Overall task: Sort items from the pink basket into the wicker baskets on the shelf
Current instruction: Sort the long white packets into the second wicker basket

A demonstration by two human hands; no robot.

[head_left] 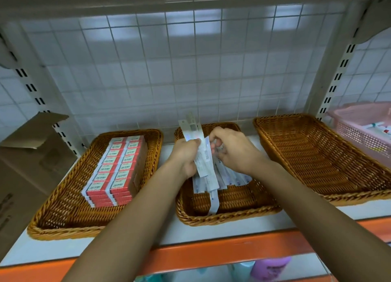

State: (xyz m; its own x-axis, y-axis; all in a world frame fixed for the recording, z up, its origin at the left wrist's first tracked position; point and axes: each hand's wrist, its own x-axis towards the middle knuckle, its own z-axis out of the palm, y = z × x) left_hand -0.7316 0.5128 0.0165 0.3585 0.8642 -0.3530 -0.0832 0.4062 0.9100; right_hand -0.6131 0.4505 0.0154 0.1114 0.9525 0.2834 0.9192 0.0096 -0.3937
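Three wicker baskets stand side by side on the white shelf. The left basket [63,197] holds stacked red and white boxes [118,169]. Over the middle basket [228,205], my left hand [186,154] grips a bundle of long white packets [203,154] that stick up past its fingers and hang down below. My right hand [230,148] has its fingers curled at the same bundle from the right. More white packets [230,178] lie in the middle basket. The right basket [317,154] is empty. The pink basket [364,131] sits at the far right with items in it.
A cardboard box [27,158] with an open flap stands left of the shelf. Slotted uprights [336,78] frame the bay against a tiled wall. The shelf has an orange front edge [211,254]; bottles show on the level below, one of them purple [268,269].
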